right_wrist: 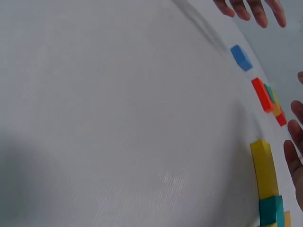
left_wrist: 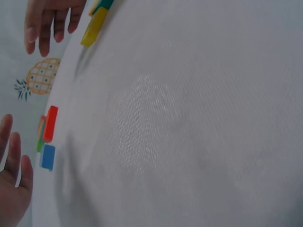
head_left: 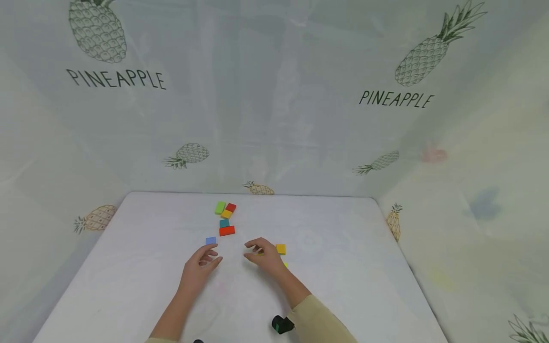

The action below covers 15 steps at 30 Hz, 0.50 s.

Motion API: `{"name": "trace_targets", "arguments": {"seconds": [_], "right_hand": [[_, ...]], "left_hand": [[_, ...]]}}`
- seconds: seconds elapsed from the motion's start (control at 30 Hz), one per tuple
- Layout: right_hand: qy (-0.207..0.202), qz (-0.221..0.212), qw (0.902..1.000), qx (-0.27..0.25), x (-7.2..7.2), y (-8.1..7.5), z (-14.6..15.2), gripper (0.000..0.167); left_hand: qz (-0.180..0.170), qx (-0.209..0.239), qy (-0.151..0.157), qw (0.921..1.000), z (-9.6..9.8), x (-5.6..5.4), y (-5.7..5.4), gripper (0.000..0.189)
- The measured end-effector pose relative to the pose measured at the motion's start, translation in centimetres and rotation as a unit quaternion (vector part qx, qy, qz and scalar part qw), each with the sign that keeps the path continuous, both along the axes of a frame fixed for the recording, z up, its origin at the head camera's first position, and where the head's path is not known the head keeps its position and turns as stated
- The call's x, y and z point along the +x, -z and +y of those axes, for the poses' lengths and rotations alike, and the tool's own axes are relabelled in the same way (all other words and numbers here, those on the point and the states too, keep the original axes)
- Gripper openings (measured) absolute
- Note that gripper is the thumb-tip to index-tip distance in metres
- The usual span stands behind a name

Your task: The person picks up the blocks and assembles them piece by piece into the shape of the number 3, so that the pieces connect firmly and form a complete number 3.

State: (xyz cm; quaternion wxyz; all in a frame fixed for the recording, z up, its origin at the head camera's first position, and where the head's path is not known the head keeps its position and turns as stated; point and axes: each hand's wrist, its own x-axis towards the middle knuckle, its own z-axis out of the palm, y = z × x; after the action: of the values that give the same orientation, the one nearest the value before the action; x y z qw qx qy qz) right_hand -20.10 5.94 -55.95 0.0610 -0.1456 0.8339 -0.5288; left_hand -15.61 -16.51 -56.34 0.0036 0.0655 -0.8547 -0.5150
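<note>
Just beyond hands (head_left: 199, 267) (head_left: 268, 258): blue block (head_left: 210, 240), red block (head_left: 227, 231).

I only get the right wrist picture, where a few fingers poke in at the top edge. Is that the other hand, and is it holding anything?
Observer: It's the left hand; the head view shows more of it, and it grips nothing.
Operator: I see blue, red, teal and yellow blocks. Is there a green one too?
Observer: Yes, the head view shows a lime green block near the far edge of the table.
Operator: And that pale cloth behind, is it plain?
Observer: No, in the head view the pale cloth carries pineapple drawings.
</note>
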Motion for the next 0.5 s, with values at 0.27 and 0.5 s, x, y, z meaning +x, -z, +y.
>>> {"name": "trace_targets", "arguments": {"seconds": [0.27, 0.5], "right_hand": [[-0.046, -0.032, 0.998, 0.028, -1.3, 0.2, -4.3, 0.027], [-0.045, -0.054, 0.997, 0.032, -1.9, 0.9, -7.1, 0.024]], "left_hand": [[-0.009, -0.013, -0.015, 0.9998, -3.1, 1.0, -0.2, 0.048], [-0.003, -0.028, -0.024, 0.9993, -5.0, 1.9, 0.4, 0.046]]}}
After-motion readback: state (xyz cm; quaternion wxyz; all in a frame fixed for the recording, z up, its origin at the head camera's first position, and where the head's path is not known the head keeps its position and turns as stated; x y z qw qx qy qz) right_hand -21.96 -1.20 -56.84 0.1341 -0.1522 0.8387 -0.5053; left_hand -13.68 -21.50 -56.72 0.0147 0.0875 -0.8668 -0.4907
